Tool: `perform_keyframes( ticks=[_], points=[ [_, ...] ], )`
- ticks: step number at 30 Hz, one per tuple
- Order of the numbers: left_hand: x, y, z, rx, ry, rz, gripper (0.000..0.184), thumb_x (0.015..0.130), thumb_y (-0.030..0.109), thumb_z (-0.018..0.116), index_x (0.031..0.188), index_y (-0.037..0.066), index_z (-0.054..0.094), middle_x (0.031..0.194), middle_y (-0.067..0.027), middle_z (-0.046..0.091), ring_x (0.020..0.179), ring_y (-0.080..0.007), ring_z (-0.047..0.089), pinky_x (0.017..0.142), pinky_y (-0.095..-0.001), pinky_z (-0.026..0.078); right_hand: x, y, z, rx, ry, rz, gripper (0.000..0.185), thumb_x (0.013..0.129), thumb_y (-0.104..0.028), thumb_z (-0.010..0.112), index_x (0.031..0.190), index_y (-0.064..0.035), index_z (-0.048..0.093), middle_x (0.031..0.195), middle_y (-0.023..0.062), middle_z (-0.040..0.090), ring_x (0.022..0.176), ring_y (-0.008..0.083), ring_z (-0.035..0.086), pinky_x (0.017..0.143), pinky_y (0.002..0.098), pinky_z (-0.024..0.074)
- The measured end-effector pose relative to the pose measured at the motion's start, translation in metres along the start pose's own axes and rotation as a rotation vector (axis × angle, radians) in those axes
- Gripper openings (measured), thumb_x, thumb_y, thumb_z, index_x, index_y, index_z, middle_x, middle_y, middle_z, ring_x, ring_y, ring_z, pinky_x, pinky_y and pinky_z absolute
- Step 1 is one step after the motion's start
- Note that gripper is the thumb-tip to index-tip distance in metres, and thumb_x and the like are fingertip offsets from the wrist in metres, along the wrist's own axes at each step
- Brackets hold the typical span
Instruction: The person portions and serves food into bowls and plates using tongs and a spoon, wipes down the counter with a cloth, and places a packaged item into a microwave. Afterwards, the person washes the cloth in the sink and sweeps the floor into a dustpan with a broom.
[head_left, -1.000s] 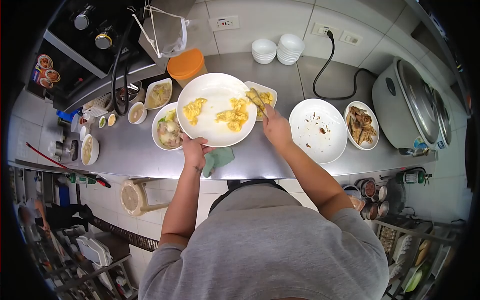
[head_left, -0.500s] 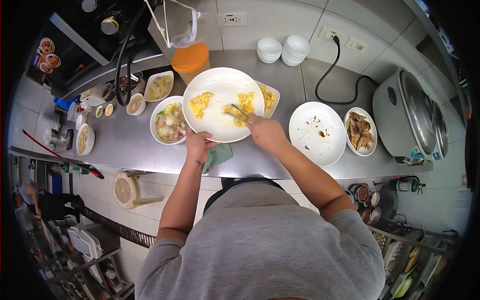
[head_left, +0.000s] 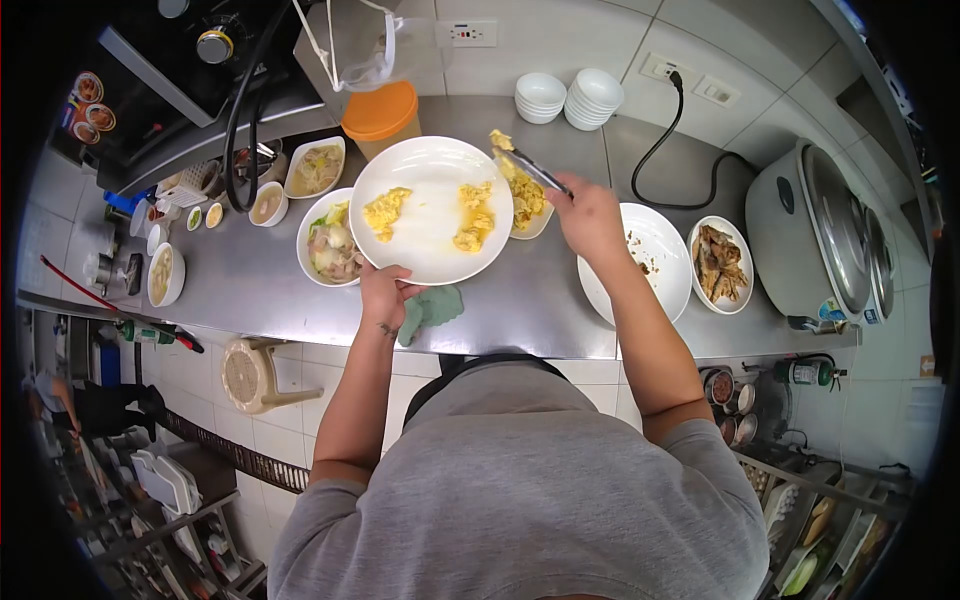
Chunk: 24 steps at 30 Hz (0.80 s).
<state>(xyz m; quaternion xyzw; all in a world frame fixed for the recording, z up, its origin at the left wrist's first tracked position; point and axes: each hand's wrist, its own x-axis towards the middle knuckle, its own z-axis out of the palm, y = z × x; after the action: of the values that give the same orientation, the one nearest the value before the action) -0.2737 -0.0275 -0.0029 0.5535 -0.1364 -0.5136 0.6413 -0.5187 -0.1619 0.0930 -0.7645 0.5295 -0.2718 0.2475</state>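
Observation:
My left hand (head_left: 384, 292) grips the lower rim of a round white plate (head_left: 425, 160), which carries separate clumps of scrambled egg (head_left: 472, 236). Metal tongs (head_left: 538, 169) are in my right hand (head_left: 590, 218), with a piece of egg (head_left: 500, 141) at their tips. Below the tips, a white dish holds more egg (head_left: 527, 202), partly hidden behind the plate. A bowl of meat and vegetables (head_left: 332, 243) sits left of the plate. Under my right forearm lies a second white plate (head_left: 668, 228) with brown crumbs.
Fried pieces fill an oval dish (head_left: 720, 263) beside a large cooker (head_left: 815, 230). Stacked white bowls (head_left: 592, 98) and an orange-lidded tub (head_left: 381, 112) stand by the wall. A green cloth (head_left: 432, 310) lies near the front edge. Another person (head_left: 90, 408) is far left.
The tongs have risen off the plate and moved up and right, with egg at their tips. My left hand and the plate have shifted slightly left.

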Motion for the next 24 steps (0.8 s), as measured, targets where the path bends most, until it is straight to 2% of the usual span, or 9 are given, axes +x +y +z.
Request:
perform_keyframes(
  ticks=[6,9,10,13,15,16,18,22,24],
  points=[
    [0.001,-0.005,0.000,-0.052,0.019,-0.020,0.062,0.069,-0.007,0.046,0.128,0.002,0.029,0.108,-0.0196,0.055,0.082,-0.0319,0.065,0.059,-0.0365,0.060,0.001,0.017,0.014,-0.233,-0.130,0.074,0.030,0.084,-0.025,0.057,0.103,-0.0015,0.060,0.080,0.0222,0.063,0.080,0.0373,0.061,0.071,0.0451,0.0476],
    [0.000,-0.009,0.006,-0.074,0.030,0.009,0.061,0.069,-0.008,0.044,0.128,0.002,0.030,0.104,-0.0198,0.057,0.078,-0.0310,0.065,0.058,-0.0365,0.060,-0.019,0.000,0.017,-0.272,-0.304,-0.054,0.033,0.084,-0.027,0.056,0.103,0.0001,0.058,0.083,0.0212,0.063,0.082,0.0362,0.061,0.073,0.0452,0.0475],
    [0.000,-0.009,0.008,-0.080,0.029,0.021,0.061,0.069,-0.008,0.044,0.127,0.001,0.030,0.104,-0.0198,0.057,0.077,-0.0310,0.065,0.057,-0.0364,0.060,-0.023,-0.005,0.021,-0.286,-0.352,-0.015,0.029,0.082,-0.027,0.059,0.099,-0.0029,0.059,0.082,0.0212,0.062,0.082,0.0371,0.060,0.075,0.0451,0.0460],
    [-0.002,-0.009,0.012,-0.077,0.022,0.029,0.060,0.069,-0.008,0.045,0.127,0.002,0.031,0.105,-0.0197,0.057,0.078,-0.0311,0.065,0.058,-0.0363,0.060,-0.023,-0.001,0.031,-0.336,-0.380,0.012,0.029,0.085,-0.027,0.056,0.097,-0.0011,0.058,0.086,0.0201,0.063,0.083,0.0354,0.061,0.074,0.0452,0.0470],
    [-0.002,-0.008,0.013,-0.054,0.026,-0.002,0.060,0.070,-0.008,0.045,0.127,0.003,0.031,0.109,-0.0196,0.056,0.081,-0.0314,0.065,0.060,-0.0368,0.060,-0.021,0.007,0.032,-0.222,-0.435,-0.009,0.027,0.084,-0.026,0.057,0.097,-0.0019,0.058,0.084,0.0195,0.063,0.082,0.0361,0.060,0.073,0.0455,0.0462],
    [-0.002,-0.007,0.014,-0.072,0.017,0.008,0.058,0.070,-0.008,0.045,0.126,0.002,0.032,0.106,-0.0199,0.056,0.078,-0.0313,0.066,0.058,-0.0364,0.060,-0.022,0.009,0.032,-0.165,-0.467,-0.020,0.027,0.084,-0.026,0.057,0.097,-0.0024,0.059,0.083,0.0192,0.063,0.081,0.0365,0.060,0.073,0.0456,0.0458],
    [-0.002,-0.007,0.017,-0.104,-0.005,0.022,0.055,0.069,-0.008,0.045,0.122,0.000,0.033,0.100,-0.0206,0.058,0.072,-0.0311,0.066,0.054,-0.0358,0.060,-0.031,0.005,0.036,-0.256,-0.444,-0.053,0.024,0.084,-0.025,0.056,0.093,-0.0019,0.059,0.081,0.0183,0.063,0.079,0.0368,0.060,0.071,0.0461,0.0455],
    [0.001,-0.009,0.020,-0.095,0.004,0.005,0.055,0.069,-0.008,0.045,0.123,-0.001,0.033,0.101,-0.0211,0.058,0.072,-0.0312,0.066,0.055,-0.0362,0.060,-0.045,0.007,0.045,-0.308,-0.334,-0.206,0.021,0.084,-0.022,0.056,0.084,-0.0015,0.057,0.074,0.0175,0.061,0.073,0.0374,0.059,0.065,0.0473,0.0445],
    [0.000,-0.008,0.021,-0.085,0.017,-0.002,0.056,0.069,-0.008,0.044,0.123,0.000,0.033,0.101,-0.0211,0.058,0.073,-0.0312,0.066,0.055,-0.0364,0.060,-0.042,0.008,0.043,-0.257,-0.275,-0.192,0.019,0.084,-0.021,0.057,0.086,-0.0022,0.060,0.075,0.0185,0.061,0.071,0.0370,0.060,0.064,0.0457,0.0456]
  ],
)
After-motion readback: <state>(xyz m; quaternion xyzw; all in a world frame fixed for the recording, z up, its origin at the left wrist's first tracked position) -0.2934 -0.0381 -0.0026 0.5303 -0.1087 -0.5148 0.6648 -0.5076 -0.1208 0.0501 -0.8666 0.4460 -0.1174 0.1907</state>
